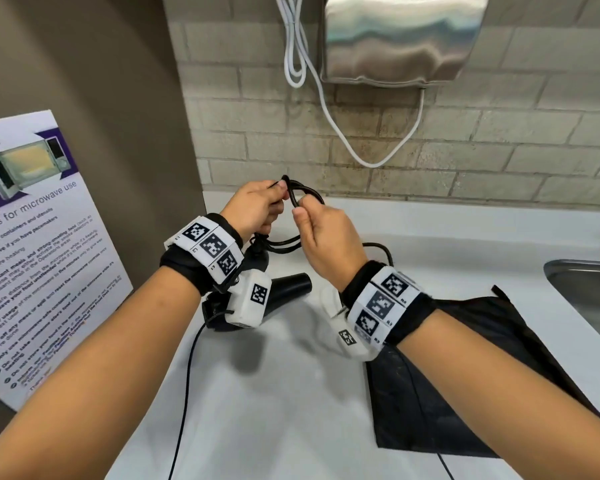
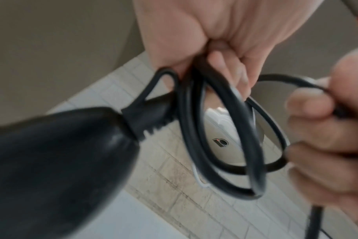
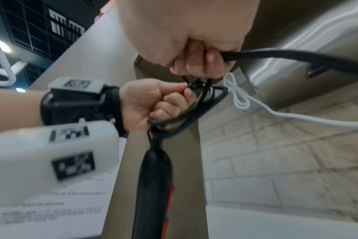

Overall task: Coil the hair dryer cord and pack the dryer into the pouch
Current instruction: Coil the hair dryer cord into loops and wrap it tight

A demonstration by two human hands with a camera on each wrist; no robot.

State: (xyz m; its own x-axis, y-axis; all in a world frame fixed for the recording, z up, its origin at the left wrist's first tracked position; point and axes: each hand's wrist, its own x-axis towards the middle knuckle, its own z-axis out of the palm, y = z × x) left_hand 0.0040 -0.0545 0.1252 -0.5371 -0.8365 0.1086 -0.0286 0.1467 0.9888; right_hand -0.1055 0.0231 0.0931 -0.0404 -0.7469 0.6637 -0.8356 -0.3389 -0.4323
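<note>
Both raised fists, left hand (image 1: 255, 206) and right hand (image 1: 326, 237), grip the glossy black looped cord (image 1: 300, 195) in curled fingers (image 2: 231, 69).

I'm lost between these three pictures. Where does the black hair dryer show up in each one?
Head view: the hair dryer hangs low between the wrists, above the counter, partly hidden by the left wrist camera.
Left wrist view: hair dryer, a big blurred black shape filling the lower left.
Right wrist view: hair dryer at bottom centre, hanging below the left hand.
Shared landmark: the black cord looped in both hands.
</note>
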